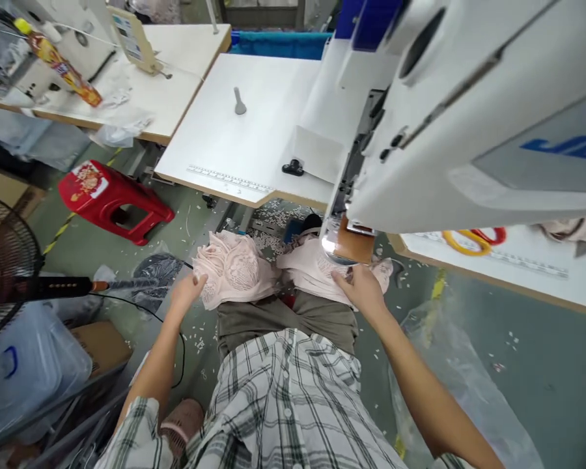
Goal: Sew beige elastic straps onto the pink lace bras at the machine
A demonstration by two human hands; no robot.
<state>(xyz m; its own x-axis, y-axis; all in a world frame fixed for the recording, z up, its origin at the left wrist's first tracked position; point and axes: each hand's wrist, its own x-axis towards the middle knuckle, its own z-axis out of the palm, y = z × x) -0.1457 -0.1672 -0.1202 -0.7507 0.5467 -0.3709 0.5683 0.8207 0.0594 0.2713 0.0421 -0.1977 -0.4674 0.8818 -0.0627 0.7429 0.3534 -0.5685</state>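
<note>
Lacy cloth garments [241,270], glossy plastic stool [114,195], smooth white tabletop [264,130]

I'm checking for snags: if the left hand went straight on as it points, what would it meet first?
The left hand would likely meet the pale pink garment first; it seems to touch the edge, though depth is unclear.

Forward of the right hand [365,293], passage is blocked by the sewing machine [430,169]; between left hand [187,294] and red plastic stool [106,195], room is afforded.
</note>
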